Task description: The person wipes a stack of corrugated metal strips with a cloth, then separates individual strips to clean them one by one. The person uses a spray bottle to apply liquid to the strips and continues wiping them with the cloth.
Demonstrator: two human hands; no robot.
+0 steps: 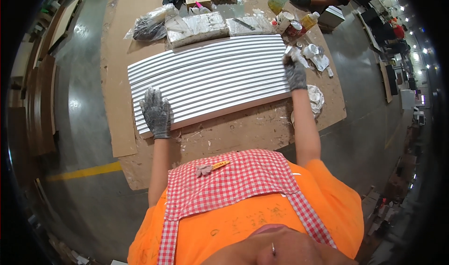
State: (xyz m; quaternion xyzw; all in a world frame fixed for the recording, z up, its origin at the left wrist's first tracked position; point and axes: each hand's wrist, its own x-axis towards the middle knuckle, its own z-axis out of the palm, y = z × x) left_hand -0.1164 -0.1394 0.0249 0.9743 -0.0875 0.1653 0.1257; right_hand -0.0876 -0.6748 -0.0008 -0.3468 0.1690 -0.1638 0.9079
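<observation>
White ribbed panel [210, 80] flat on cardboard-covered bench [262, 129]. Left hand [156, 111], gloved, fingers spread, palm flat on panel's near left corner, gripping nothing. Right hand [294, 71], gloved, clenched round small pale object [291, 53] at panel's right end; can't tell what object is. Cans, bottles [292, 24] just beyond panel's far right corner.

Gloved left hand [156, 111] lies flat, fingers spread, near left; gloved right hand [294, 72] reaches far right, grip closed.
</observation>
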